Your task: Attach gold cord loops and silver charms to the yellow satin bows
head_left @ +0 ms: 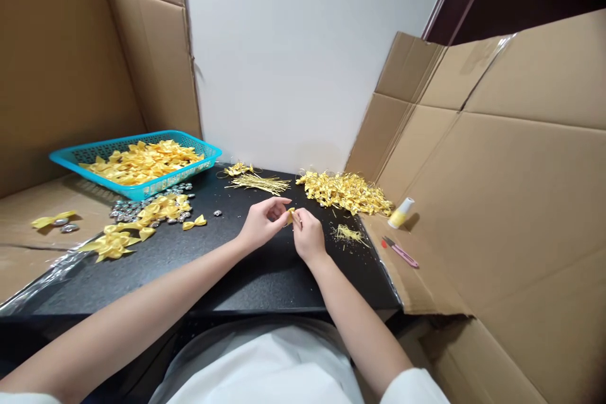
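Note:
My left hand [261,222] and my right hand [307,233] meet over the middle of a black table [213,271]. Both pinch one small yellow ribbon piece [290,214] between their fingertips, just above the tabletop. A bundle of thin gold ties [259,183] lies just beyond the hands. To the right of it spreads a heap of small gold bows [345,192]. Loose gold trimmings [349,234] lie right of my right hand.
A teal basket [85,154] full of yellow satin bows stands at the far left. More yellow bows [142,224] and silver clips [124,209] lie before it. A small yellow-capped bottle [401,213] and pink snips [400,252] rest on cardboard at right. Cardboard walls enclose both sides.

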Tool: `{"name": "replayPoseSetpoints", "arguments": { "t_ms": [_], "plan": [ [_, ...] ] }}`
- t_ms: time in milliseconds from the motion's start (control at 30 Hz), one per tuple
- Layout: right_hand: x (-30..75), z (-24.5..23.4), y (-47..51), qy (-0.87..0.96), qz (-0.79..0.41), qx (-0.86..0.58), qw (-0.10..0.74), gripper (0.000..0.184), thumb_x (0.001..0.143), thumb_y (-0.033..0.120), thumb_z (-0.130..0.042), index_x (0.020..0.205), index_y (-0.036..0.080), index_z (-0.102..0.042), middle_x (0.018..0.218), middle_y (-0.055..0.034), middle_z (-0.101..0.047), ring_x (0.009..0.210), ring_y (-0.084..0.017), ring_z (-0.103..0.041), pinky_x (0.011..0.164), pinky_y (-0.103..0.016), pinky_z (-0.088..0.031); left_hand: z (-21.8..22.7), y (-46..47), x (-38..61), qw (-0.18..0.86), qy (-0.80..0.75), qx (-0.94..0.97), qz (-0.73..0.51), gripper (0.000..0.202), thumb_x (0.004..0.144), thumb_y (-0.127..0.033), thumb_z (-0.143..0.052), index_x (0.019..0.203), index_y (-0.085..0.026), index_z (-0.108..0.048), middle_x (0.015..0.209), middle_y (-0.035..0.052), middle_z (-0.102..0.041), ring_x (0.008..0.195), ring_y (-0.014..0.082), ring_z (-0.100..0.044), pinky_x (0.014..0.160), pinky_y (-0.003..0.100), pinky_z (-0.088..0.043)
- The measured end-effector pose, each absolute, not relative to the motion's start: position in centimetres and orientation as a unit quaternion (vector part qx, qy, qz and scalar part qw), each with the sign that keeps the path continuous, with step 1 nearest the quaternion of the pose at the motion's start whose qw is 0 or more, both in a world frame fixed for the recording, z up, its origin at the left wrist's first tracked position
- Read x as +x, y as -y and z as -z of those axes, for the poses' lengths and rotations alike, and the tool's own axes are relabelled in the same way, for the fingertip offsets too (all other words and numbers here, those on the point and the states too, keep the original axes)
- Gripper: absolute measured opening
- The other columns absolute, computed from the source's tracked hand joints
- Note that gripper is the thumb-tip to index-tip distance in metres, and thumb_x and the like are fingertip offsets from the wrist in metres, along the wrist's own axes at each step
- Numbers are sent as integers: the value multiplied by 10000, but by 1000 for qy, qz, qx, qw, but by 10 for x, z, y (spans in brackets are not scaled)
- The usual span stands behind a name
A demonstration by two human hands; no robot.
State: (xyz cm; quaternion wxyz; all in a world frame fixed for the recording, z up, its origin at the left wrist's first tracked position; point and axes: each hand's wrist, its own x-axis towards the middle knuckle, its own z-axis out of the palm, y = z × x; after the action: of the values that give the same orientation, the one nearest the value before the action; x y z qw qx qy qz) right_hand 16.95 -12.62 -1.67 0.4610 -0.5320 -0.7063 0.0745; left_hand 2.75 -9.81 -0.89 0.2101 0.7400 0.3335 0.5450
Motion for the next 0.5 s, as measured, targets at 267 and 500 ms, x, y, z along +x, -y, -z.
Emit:
{"name": "replayPoseSetpoints", "arguments": {
  "t_ms": [267,500],
  "plan": [
    [177,17,128,725,61,-502,468,248,970,264,-399,875,197,-619,881,-87,-664,834,-207,-583,783,-313,-435,3,99,23,218,-324,752,-530,210,799,-349,-652,760,-146,-688,645,26,-673,564,125,-583,543,220,-482],
    [170,19,137,694,154,-465,527,143,889,283,-514,792,196,-571,771,-63,-630,751,-199,-565,733,-319,-437,3,105,25,194,-337,732,-560,215,825,-353,-628,825,-154,-711,706,43,-715,596,143,-613,572,234,-492]
  ]
}}
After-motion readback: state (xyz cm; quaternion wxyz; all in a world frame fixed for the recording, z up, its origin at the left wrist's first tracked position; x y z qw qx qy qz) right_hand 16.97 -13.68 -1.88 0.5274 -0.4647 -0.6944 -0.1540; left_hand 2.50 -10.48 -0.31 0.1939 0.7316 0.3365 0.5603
